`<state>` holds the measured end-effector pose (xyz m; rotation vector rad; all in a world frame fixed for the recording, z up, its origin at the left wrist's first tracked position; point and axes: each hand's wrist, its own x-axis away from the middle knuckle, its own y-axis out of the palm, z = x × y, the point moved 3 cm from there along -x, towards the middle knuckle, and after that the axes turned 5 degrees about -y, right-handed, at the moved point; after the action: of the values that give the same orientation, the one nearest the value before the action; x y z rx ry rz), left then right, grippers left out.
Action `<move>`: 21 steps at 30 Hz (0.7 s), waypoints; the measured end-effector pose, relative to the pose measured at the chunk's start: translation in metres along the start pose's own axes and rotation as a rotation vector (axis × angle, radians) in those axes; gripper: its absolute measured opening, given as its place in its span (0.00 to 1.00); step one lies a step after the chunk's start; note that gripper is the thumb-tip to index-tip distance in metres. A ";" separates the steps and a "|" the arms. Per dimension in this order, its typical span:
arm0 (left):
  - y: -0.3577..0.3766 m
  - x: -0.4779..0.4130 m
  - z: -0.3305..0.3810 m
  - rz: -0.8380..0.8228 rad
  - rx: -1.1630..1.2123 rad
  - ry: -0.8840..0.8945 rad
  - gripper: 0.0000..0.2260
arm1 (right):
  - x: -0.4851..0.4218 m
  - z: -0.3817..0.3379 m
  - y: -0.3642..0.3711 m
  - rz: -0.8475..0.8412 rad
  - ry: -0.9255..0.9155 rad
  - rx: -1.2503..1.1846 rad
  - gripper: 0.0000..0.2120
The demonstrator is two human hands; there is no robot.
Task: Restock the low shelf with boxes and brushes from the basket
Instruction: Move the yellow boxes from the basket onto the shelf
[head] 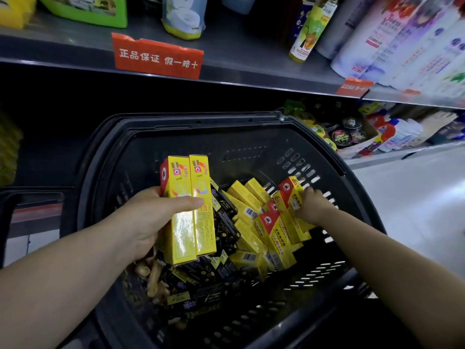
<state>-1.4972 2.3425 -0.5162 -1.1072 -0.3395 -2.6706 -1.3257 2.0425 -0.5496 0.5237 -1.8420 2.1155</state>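
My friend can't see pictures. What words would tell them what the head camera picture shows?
A person's left hand holds two yellow boxes over a black basket of more boxes, while the right hand grips another yellow box inside it. Store shelves with bottles rise behind.

black basket (349,170) of matt slotted plastic; yellow boxes (191,210) of glossy printed card that catches the light; brushes (153,275) look like pale wood; upper shelf (239,71) smooth grey metal.

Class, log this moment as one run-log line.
left hand: holds two yellow boxes | right hand: grips red-topped box | basket: loose boxes inside
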 end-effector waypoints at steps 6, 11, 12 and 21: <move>-0.002 0.000 0.000 0.007 0.052 0.019 0.19 | -0.006 0.003 0.005 0.096 0.058 -0.070 0.34; 0.000 0.007 0.002 -0.036 0.180 0.019 0.17 | 0.007 -0.008 -0.009 0.055 0.047 -0.139 0.18; 0.000 0.009 0.003 -0.041 0.201 0.020 0.16 | 0.013 -0.016 -0.018 0.073 -0.007 -0.259 0.10; -0.019 0.030 0.021 0.025 0.348 0.158 0.15 | 0.149 -0.159 -0.078 0.050 -0.880 -0.895 0.14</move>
<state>-1.5095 2.3628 -0.4832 -0.7855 -0.7210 -2.5255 -1.4376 2.2079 -0.4324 1.2462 -2.9553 0.8483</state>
